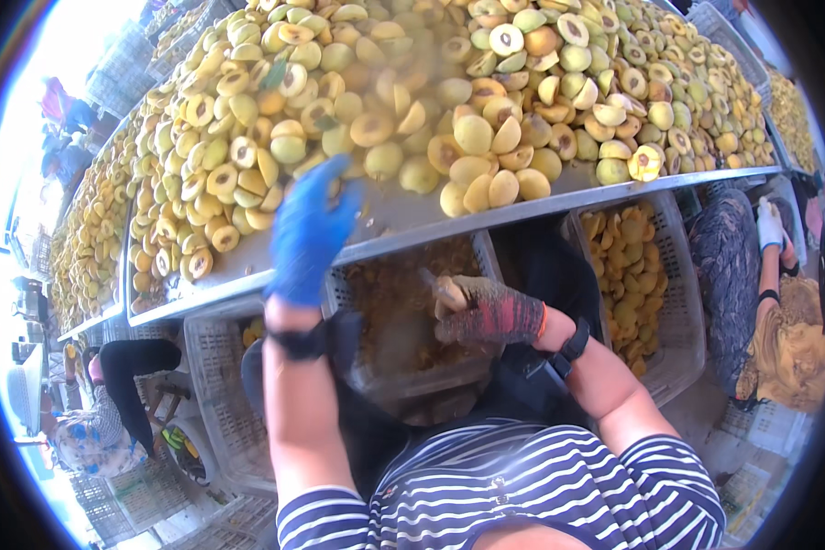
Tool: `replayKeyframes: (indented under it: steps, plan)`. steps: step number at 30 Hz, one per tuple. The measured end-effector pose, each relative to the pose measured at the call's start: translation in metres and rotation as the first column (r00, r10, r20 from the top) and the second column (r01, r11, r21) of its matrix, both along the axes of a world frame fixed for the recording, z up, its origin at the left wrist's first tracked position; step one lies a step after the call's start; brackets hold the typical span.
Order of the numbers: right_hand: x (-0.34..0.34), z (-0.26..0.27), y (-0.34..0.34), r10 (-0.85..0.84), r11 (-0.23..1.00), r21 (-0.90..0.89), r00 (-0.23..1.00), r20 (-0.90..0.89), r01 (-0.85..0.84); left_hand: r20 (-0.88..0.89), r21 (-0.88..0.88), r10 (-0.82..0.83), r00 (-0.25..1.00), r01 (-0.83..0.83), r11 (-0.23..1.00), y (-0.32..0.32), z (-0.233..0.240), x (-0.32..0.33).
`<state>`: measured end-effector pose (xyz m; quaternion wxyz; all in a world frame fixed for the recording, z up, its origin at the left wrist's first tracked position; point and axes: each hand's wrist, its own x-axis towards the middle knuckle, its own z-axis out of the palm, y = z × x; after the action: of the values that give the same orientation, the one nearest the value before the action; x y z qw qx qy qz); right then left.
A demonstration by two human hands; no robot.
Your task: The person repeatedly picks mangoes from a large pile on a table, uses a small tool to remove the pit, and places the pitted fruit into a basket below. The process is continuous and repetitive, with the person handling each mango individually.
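My left hand (311, 230), in a blue glove, reaches over the front edge of a metal table (399, 206), its fingers apart and blurred beside the heaped halved yellow-green fruits (247, 182). Nothing shows in its grasp. My right hand (488, 309), in a dark red and grey knit glove, is closed on a small tool with a light handle (450, 294); its tip is blurred, so its kind is unclear. That hand hangs above a plastic crate (412, 388) holding brown fruit pieces or pits. Many fruits on the table are cut open, with brown pits or hollows showing.
A crate of yellow fruit halves (625, 282) stands at the right, and a grey crate (227, 412) at the left. Co-workers sit on both sides, one with a white-gloved hand (770, 223). The table's raised metal rim (522, 213) crosses in front of me.
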<state>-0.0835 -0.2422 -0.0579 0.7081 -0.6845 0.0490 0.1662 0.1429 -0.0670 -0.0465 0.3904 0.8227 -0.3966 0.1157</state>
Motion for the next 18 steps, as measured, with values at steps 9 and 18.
replayKeyframes:
  steps: [9, 18]
  plan:
    - [-0.031, 0.016, -0.018, -0.257, 0.958, 0.072, 0.942, -0.215, 0.278, -0.413, 0.218, 0.107, 0.905, -0.015, 0.976, -0.075, -0.021, 0.043]
    - [0.013, 0.018, 0.037, 0.087, 0.746, -0.520, 0.712, 0.696, 0.417, -0.735, -0.650, -0.579, 0.353, -0.126, 0.749, 0.035, 0.031, -0.066]
